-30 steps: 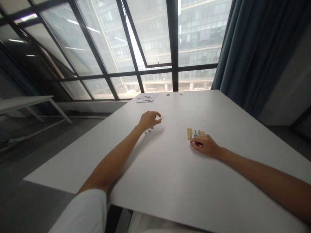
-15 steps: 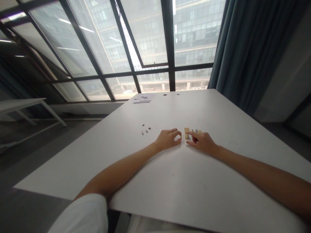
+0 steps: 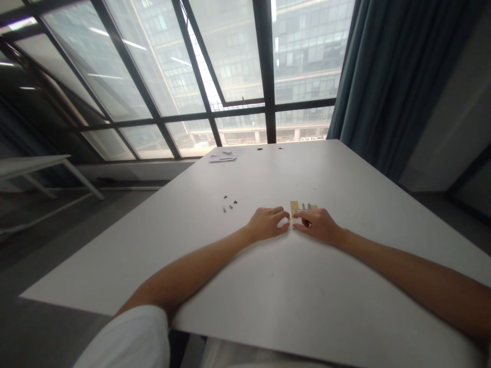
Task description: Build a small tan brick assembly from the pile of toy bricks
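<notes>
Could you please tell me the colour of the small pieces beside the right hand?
The small pieces look yellow and grey, in the head view.

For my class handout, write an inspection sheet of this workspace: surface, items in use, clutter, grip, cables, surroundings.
Surface: white table, in view from near edge to far edge.
Items in use: small yellow pieces, partly hidden by the right hand.
Clutter: four small dark pieces left of the left hand; papers near the table's far left corner.
Grip: left hand beside the yellow pieces, right hand at their near side; contents too small to tell.
Cables: nothing seen.
Surroundings: windows ahead, blue curtain right, second table left.
</notes>
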{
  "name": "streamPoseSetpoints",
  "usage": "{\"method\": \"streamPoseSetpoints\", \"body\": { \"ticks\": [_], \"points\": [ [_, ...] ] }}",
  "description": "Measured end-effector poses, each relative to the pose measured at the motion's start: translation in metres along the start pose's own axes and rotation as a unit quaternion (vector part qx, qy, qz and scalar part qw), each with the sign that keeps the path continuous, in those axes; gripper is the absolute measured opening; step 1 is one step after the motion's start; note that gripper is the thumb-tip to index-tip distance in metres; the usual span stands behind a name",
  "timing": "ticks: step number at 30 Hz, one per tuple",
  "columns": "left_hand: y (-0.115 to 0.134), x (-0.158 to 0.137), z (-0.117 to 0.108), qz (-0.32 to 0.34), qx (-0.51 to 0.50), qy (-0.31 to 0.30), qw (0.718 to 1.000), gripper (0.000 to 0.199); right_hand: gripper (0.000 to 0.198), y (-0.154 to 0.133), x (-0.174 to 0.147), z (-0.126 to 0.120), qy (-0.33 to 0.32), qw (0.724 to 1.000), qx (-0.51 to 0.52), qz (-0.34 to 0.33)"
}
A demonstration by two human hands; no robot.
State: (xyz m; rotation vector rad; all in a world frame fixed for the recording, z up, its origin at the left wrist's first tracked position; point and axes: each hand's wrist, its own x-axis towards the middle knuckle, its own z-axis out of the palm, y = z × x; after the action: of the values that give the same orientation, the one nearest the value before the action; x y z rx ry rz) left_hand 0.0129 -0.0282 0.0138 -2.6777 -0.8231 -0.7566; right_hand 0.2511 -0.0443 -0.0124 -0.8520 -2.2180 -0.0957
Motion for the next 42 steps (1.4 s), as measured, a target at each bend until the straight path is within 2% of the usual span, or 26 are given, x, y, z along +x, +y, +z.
{"method": "streamPoseSetpoints", "body": {
  "ticks": [7,14,21,42],
  "points": [
    [-0.0017,-0.0026,0.0031,-0.018,-0.017,0.007,1.000,0.025,0.016,0.0047,-0.0024,0.0035,0.020,1.000,0.001,0.008],
    [-0.0015,-0.0021,0.0039,-0.021,-0.037,0.016,0.999,0.020,0.016,0.0025,-0.0022,0.0017,0.011,1.000,0.002,0.009],
    [-0.0006,-0.0022,0.0032,-0.028,-0.040,0.013,0.999,0.020,0.026,0.0008,-0.0013,-0.0003,0.007,1.000,0.013,0.015],
    [0.0011,-0.0018,0.0033,-0.025,-0.060,0.026,0.998,0.022,0.015,-0.0009,0.0001,-0.0006,0.006,1.000,0.026,0.006]
  ]
}}
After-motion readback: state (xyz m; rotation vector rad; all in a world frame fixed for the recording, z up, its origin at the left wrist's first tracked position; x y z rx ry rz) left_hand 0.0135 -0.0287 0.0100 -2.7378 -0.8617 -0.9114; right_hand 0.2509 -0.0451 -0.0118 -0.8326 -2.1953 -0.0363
